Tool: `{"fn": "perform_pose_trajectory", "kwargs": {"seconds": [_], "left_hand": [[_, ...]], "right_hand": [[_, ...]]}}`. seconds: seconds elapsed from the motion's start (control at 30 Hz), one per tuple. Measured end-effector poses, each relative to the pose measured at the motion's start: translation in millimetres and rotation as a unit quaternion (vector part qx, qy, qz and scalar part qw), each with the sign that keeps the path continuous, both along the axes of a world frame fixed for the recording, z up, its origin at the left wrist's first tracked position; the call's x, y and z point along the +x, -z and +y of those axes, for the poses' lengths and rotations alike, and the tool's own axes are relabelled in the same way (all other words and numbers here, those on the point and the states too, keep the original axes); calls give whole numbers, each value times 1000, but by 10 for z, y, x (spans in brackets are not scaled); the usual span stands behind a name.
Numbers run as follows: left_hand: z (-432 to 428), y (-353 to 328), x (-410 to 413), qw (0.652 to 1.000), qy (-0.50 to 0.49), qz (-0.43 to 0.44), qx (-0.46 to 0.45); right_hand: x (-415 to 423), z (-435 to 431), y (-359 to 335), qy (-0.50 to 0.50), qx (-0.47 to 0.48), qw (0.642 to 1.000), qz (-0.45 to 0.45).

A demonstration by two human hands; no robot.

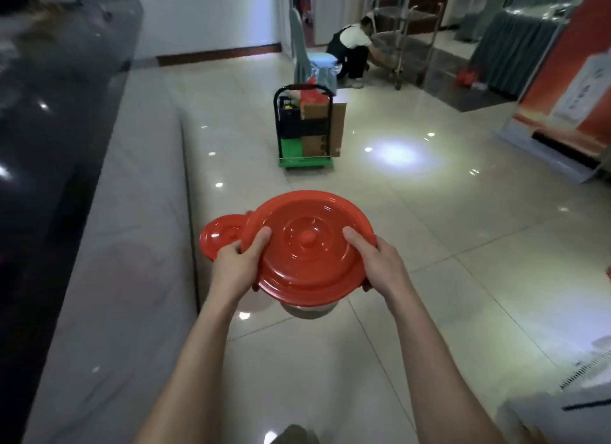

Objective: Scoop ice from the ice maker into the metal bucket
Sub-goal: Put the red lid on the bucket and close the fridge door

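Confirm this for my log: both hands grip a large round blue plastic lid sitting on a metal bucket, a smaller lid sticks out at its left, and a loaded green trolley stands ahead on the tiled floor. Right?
Not quite: the large round plastic lid is red, not blue, as the head view shows. The rest holds: left hand and right hand grip it over the metal bucket, the smaller red lid sticks out at its left, and the loaded green trolley stands ahead.

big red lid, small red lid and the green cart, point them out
big red lid (307,238): head view, centre knob
small red lid (220,235): head view, top face left of the big lid
green cart (304,162): head view, green base deck
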State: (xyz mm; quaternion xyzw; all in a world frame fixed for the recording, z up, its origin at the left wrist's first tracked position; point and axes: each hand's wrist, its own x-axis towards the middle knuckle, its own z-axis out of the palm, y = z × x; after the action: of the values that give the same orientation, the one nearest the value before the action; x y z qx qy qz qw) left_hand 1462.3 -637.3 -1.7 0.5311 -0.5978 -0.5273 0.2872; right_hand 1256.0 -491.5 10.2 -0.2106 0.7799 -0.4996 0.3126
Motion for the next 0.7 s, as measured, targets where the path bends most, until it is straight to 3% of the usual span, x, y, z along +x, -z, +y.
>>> {"fn": "perform_pose_trajectory", "kwargs": {"seconds": [0.23, 0.7], "left_hand": [[-1053, 121, 25, 992, -123, -12, 2], [-2942, -492, 200, 953, -300, 21, -15]], "right_hand": [[-239, -1531, 102, -125, 8, 992, 8], [-242, -4473, -331, -316, -17, 948, 31]]}}
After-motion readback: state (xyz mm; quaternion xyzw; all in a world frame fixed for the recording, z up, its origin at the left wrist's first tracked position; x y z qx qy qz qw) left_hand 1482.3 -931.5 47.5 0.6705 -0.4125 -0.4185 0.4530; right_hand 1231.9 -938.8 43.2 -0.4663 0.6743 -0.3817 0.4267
